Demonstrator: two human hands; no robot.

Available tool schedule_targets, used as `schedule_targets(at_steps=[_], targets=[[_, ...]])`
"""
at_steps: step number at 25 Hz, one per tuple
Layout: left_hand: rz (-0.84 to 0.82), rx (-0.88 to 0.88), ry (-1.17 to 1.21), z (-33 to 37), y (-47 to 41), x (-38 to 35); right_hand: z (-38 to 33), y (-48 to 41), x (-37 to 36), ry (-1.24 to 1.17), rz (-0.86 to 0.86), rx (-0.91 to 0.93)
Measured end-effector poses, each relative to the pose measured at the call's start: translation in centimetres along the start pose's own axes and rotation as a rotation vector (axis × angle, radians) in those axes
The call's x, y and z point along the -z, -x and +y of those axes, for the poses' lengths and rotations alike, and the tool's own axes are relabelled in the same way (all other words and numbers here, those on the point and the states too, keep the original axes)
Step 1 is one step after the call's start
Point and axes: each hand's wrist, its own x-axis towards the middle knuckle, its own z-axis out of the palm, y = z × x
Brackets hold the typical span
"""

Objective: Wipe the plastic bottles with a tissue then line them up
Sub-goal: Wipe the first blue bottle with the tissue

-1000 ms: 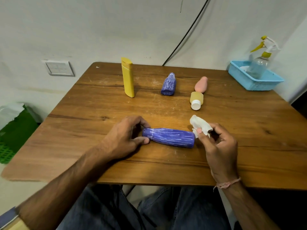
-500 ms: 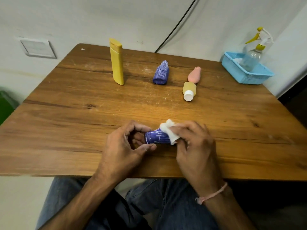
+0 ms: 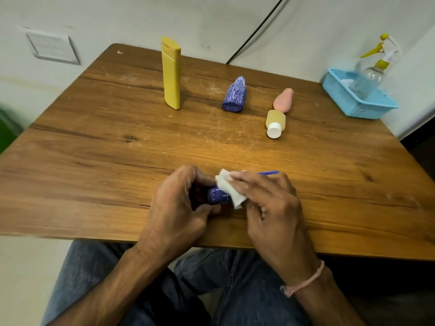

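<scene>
A long purple bottle (image 3: 217, 196) lies on its side near the table's front edge, mostly hidden under my hands. My left hand (image 3: 179, 203) grips its left end. My right hand (image 3: 270, 203) presses a white tissue (image 3: 229, 188) onto the bottle's body. Farther back, a tall yellow bottle (image 3: 171, 74) stands upright. A short purple bottle (image 3: 235, 95) lies to its right. A pink bottle (image 3: 283, 101) and a small yellow bottle with a white cap (image 3: 275, 123) lie further right.
The wooden table (image 3: 117, 149) carries a blue basket (image 3: 362, 100) at its back right corner, holding a clear spray bottle (image 3: 372, 74). A black cable (image 3: 256, 31) runs down the wall behind. My knees in jeans show below the front edge.
My right hand has brought the tissue from the bottle's right end onto its body and now covers most of it. The left hand still holds the left end.
</scene>
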Motion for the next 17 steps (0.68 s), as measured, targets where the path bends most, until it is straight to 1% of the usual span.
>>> schedule_targets(at_steps=[3, 4, 5, 7, 9, 10, 12, 13, 14, 15, 17], targets=[[0.027, 0.008, 0.057, 0.4, -0.1, -0.1, 2.4, -1.2, 1.1, 0.154, 0.077, -0.206], [0.036, 0.001, 0.058, 0.5, -0.1, -0.2, 1.9, -1.2, 0.9, 0.151, 0.089, -0.216], [0.042, -0.013, 0.052, 0.4, 0.0, -0.3, 0.7, -1.0, 0.3, 0.125, 0.075, -0.18], [0.062, -0.04, 0.076, 0.3, 0.1, -0.4, -2.0, 0.3, -1.2, 0.017, -0.006, -0.044], [0.071, -0.046, 0.101, 0.2, 0.2, -0.3, -2.2, 0.6, -1.3, -0.066, -0.048, 0.042], [0.062, -0.037, 0.099, 0.2, 0.1, -0.3, -1.3, 0.2, -1.0, -0.054, -0.031, 0.026], [0.047, -0.007, 0.09, 0.2, 0.0, -0.3, 0.9, -0.8, -0.2, 0.036, 0.052, -0.088], [0.044, -0.001, 0.088, 0.2, 0.0, -0.3, 1.4, -1.1, 0.1, 0.07, 0.08, -0.143], [0.043, -0.002, 0.085, 0.2, 0.0, -0.3, 1.0, -1.1, -0.1, 0.082, 0.085, -0.157], [0.047, -0.01, 0.078, 0.1, 0.0, -0.3, 0.2, -0.9, -0.6, 0.062, 0.065, -0.128], [0.067, -0.039, 0.078, 0.1, 0.2, -0.3, -2.1, 0.4, -1.6, -0.053, -0.024, 0.014]])
